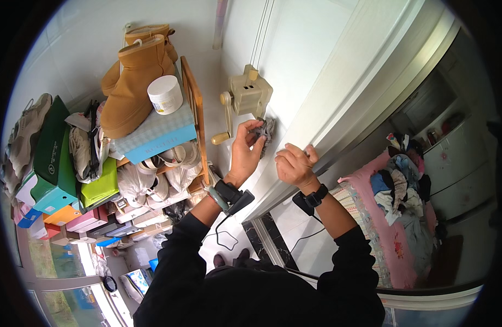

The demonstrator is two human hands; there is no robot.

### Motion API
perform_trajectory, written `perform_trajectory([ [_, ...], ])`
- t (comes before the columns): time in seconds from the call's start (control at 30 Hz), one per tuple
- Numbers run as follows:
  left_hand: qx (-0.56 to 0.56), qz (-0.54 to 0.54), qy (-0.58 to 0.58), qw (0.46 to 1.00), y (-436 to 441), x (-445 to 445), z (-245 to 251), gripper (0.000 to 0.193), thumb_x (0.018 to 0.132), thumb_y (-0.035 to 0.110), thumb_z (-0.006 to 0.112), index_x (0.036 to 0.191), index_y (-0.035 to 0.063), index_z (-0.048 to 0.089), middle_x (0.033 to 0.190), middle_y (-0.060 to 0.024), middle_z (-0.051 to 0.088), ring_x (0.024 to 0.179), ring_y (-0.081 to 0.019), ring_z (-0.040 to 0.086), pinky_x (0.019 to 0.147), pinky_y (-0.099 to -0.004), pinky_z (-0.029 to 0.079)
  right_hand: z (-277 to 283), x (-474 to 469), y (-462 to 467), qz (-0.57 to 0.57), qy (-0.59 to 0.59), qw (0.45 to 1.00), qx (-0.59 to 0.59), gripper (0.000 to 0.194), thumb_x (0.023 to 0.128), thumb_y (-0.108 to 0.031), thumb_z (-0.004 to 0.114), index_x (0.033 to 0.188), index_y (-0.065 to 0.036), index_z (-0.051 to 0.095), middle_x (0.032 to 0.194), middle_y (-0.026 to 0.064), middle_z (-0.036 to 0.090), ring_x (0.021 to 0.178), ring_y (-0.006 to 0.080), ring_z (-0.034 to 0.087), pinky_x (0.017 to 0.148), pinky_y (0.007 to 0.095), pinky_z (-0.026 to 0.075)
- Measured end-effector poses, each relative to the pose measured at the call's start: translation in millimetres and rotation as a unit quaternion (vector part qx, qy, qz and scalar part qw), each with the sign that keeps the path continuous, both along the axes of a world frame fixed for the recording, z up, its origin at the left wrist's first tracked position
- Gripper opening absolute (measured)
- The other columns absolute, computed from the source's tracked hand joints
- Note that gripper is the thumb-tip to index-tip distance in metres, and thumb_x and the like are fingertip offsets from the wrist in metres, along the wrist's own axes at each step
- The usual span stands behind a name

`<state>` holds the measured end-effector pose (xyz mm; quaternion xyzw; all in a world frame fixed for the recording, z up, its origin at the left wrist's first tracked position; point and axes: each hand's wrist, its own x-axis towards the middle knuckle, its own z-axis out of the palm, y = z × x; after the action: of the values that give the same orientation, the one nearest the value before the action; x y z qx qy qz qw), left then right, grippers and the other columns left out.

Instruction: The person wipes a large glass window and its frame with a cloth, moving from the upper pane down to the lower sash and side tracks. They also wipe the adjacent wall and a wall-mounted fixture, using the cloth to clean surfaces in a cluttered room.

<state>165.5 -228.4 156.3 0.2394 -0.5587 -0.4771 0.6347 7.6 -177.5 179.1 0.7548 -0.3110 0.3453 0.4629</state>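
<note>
My left hand (247, 153) pinches a crumpled grey cloth (269, 131) between thumb and fingers. The cloth sits against the white wall, just below a beige hand-crank winch (250, 94). The winch's crank handle (221, 138) hangs to the left of that hand, apart from it. My right hand (296, 165) is curled into a loose fist beside the white door frame (328, 118). Nothing shows in it, and I cannot tell whether its knuckles touch the frame. Both wrists carry black strapped devices; a bangle (219, 200) is on the left one.
On the left, a wooden rack (191, 90) is crowded with shoes and boxes. Tan boots (136, 81) and a white jar (165, 95) stand on a blue box (161, 143). Beyond the doorway to the right, clothes (402, 184) lie heaped on a pink cover (367, 196).
</note>
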Motion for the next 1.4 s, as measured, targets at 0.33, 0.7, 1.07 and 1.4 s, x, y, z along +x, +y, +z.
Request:
perform_trajectory([
  [0.33, -0.179, 0.251, -0.293, 0.905, -52, -28, 106, 0.030, 0.088, 0.006, 0.055, 0.116, -0.0004, 0.045, 0.113, -0.0276, 0.056, 0.091, -0.0475, 0.058, 0.078, -0.0505, 0.049, -4, -6, -1, 0.061, 0.001, 0.998, 0.028, 0.014, 0.075, -0.011, 0.060, 0.063, -0.017, 0.057, 0.073, -0.0049, 0.061, 0.091, 0.0120, 0.060, 0.103, 0.0368, 0.028],
  [0.7, -0.039, 0.155, -0.196, 0.968, -7, -14, 84, 0.033, 0.085, 0.005, 0.056, 0.116, 0.0031, 0.045, 0.089, -0.0217, 0.061, 0.083, -0.0350, 0.063, 0.072, -0.0412, 0.051, -2, -8, -3, 0.099, -0.005, 0.995, 0.021, 0.013, 0.070, -0.010, 0.060, 0.060, -0.015, 0.053, 0.073, -0.0024, 0.058, 0.088, 0.0130, 0.059, 0.096, 0.0332, 0.037],
  [1.07, 0.142, -0.090, 0.064, 0.984, 18, 32, 51, 0.024, 0.102, 0.014, 0.046, 0.122, 0.0042, 0.052, 0.107, -0.0053, 0.059, 0.098, -0.0127, 0.058, 0.084, -0.0253, 0.049, 32, 66, 29, 0.086, -0.227, 0.928, 0.282, 0.064, 0.080, -0.007, 0.071, 0.139, -0.001, 0.046, 0.146, 0.0168, 0.042, 0.130, 0.0375, 0.042, 0.108, 0.0471, 0.036],
  [1.4, 0.040, 0.075, -0.153, 0.985, -14, 66, 56, 0.043, 0.090, 0.009, 0.063, 0.129, -0.0043, 0.049, 0.120, -0.0159, 0.057, 0.100, -0.0242, 0.062, 0.082, -0.0333, 0.053, 75, 85, -13, 0.026, -0.302, 0.938, 0.167, 0.041, 0.076, 0.010, 0.063, 0.117, 0.001, 0.062, 0.118, 0.0145, 0.062, 0.103, 0.0323, 0.059, 0.089, 0.0381, 0.050],
])
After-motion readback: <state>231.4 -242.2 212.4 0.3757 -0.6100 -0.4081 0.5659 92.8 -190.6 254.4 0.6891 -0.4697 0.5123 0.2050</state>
